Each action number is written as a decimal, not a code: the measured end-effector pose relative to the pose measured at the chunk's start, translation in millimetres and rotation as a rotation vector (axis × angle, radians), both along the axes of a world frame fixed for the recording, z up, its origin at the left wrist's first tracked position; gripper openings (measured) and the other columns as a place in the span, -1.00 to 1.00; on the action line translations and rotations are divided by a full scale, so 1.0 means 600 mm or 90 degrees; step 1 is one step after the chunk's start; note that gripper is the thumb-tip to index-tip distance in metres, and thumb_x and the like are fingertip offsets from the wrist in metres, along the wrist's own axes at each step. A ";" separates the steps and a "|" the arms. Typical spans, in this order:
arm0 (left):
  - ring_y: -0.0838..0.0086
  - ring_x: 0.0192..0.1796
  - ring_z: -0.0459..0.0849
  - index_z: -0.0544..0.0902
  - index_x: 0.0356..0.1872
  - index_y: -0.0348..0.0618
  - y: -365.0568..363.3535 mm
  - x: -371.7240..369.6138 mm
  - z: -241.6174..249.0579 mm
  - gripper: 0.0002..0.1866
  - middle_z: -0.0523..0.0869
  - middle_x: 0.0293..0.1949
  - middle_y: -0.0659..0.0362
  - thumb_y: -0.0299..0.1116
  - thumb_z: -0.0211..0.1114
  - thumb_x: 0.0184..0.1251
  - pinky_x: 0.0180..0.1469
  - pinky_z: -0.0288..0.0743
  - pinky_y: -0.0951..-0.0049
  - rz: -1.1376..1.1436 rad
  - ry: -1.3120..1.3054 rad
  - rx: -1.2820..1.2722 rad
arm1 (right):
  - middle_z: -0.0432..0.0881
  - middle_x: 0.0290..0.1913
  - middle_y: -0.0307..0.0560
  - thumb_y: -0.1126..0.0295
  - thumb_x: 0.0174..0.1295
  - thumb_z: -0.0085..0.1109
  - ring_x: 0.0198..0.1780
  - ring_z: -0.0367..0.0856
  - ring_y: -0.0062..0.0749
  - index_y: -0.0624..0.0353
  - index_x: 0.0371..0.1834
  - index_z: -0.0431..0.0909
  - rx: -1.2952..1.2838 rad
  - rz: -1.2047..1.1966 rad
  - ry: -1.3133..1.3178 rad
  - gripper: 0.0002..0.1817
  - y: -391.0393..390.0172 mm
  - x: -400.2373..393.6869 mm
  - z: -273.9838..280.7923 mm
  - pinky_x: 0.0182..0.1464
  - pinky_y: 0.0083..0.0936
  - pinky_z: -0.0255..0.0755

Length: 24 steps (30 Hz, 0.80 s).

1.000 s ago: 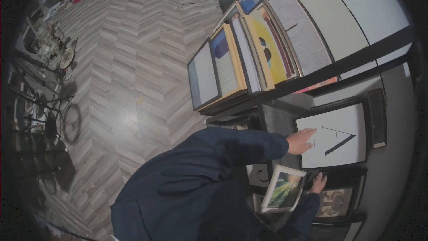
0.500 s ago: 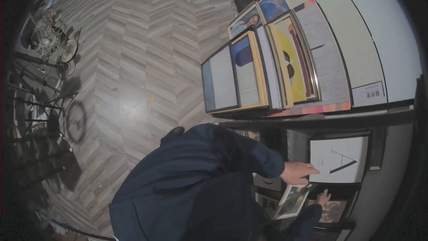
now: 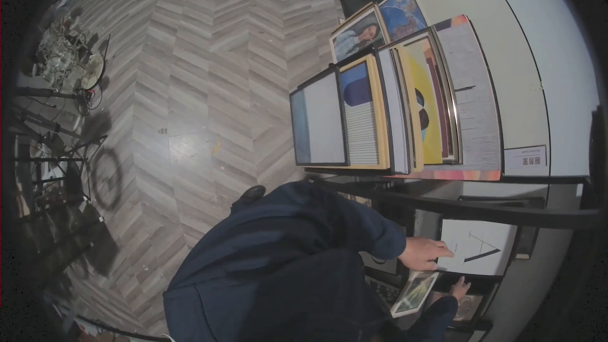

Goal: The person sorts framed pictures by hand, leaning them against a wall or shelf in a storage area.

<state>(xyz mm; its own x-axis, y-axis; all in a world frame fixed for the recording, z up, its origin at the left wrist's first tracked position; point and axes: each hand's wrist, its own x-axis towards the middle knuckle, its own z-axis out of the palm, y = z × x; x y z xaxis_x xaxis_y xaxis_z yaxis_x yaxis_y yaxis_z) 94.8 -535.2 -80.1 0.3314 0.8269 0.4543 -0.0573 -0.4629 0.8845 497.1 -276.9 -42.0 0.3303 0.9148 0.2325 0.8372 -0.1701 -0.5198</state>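
Note:
My left hand reaches out from a dark blue sleeve, fingers stretched. Its fingertips are at the near edge of a white print with a large black letter A, in a dark frame. Close below this hand, a small white-framed picture with a green image stands tilted. My right hand is lower in the view, fingers apart, just below the letter print. It overlaps a brownish framed picture, partly hidden by the hand and sleeve.
A stack of large framed pictures leans against a pale panel with a small sign. A black bar runs between stack and hands. Stands and clutter line the left side of the herringbone floor.
The view has shifted, so the picture stack and the letter print sit lower. Both hands stay near the letter print. The small white-framed picture shows slightly more tilted.

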 end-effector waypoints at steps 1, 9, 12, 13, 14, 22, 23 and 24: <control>-0.01 0.40 0.48 0.16 0.59 -0.17 0.003 -0.001 -0.004 -0.37 0.29 0.55 -0.08 -0.17 0.08 0.64 0.41 0.46 0.22 0.002 -0.004 0.005 | 0.25 0.59 0.20 0.01 0.50 0.05 0.52 0.35 0.12 0.12 0.70 -0.11 0.005 -0.001 -0.003 -0.14 0.002 -0.003 0.001 0.45 -0.14 0.34; 0.04 0.27 0.58 0.14 0.61 -0.15 0.015 0.016 -0.011 -0.38 0.28 0.54 -0.07 -0.17 0.03 0.67 0.26 0.51 0.19 -0.016 0.003 -0.013 | 0.29 0.56 0.20 0.13 0.55 0.04 0.53 0.34 0.05 0.17 0.66 0.04 0.162 0.063 0.154 -0.27 -0.029 -0.076 0.032 0.53 -0.19 0.30; 0.07 0.20 0.63 0.26 0.55 -0.21 0.016 0.028 -0.014 -0.43 0.42 0.43 -0.10 -0.17 0.02 0.67 0.24 0.52 0.19 0.003 -0.019 0.009 | 0.50 0.44 0.12 0.14 0.56 0.09 0.40 0.52 -0.06 0.10 0.59 0.23 0.336 0.101 0.236 -0.38 -0.056 -0.133 0.092 0.47 -0.22 0.34; 0.06 0.22 0.63 0.34 0.50 -0.24 0.017 0.033 -0.016 -0.47 0.50 0.38 -0.10 -0.17 0.00 0.67 0.26 0.52 0.19 0.028 -0.028 0.025 | 0.54 0.40 0.12 0.16 0.55 0.11 0.36 0.56 -0.06 0.13 0.54 0.29 0.409 0.127 0.247 -0.42 -0.076 -0.165 0.122 0.45 -0.21 0.38; 0.06 0.23 0.64 0.42 0.44 -0.26 0.019 0.036 -0.017 -0.50 0.57 0.33 -0.11 -0.16 -0.01 0.67 0.28 0.52 0.18 0.053 -0.033 0.041 | 0.58 0.37 0.12 0.18 0.54 0.13 0.32 0.60 -0.05 0.16 0.49 0.36 0.484 0.151 0.262 -0.46 -0.097 -0.197 0.153 0.42 -0.21 0.41; 0.09 0.15 0.70 0.64 0.23 -0.28 -0.023 -0.002 -0.026 -0.53 0.73 0.17 -0.06 -0.13 -0.01 0.64 0.24 0.55 0.18 0.143 -0.004 0.059 | 0.64 0.25 0.23 0.43 0.55 0.06 0.21 0.67 0.09 0.31 0.31 0.50 0.683 0.418 0.329 -0.66 -0.204 -0.295 0.230 0.36 -0.17 0.55; 0.08 0.13 0.72 0.65 0.22 -0.28 -0.025 -0.014 -0.026 -0.55 0.75 0.15 -0.06 -0.15 0.02 0.63 0.21 0.59 0.19 0.153 -0.012 0.085 | 0.65 0.24 0.20 0.43 0.55 0.05 0.20 0.68 0.07 0.32 0.28 0.54 0.689 0.442 0.281 -0.67 -0.216 -0.303 0.234 0.34 -0.19 0.56; 0.08 0.12 0.73 0.65 0.21 -0.28 -0.030 -0.030 -0.025 -0.55 0.75 0.14 -0.06 -0.15 0.03 0.63 0.20 0.60 0.19 0.162 -0.021 0.102 | 0.66 0.23 0.19 0.43 0.55 0.04 0.19 0.68 0.06 0.33 0.26 0.55 0.693 0.461 0.254 -0.68 -0.229 -0.315 0.243 0.33 -0.20 0.57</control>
<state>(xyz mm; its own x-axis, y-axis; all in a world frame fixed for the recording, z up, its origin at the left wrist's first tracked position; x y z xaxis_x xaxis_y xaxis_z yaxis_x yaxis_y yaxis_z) 76.6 -553.3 -94.8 0.1052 0.7980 0.5934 0.0510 -0.6002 0.7982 308.3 -414.2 103.6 0.0730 0.3269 0.9422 0.3259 0.8850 -0.3324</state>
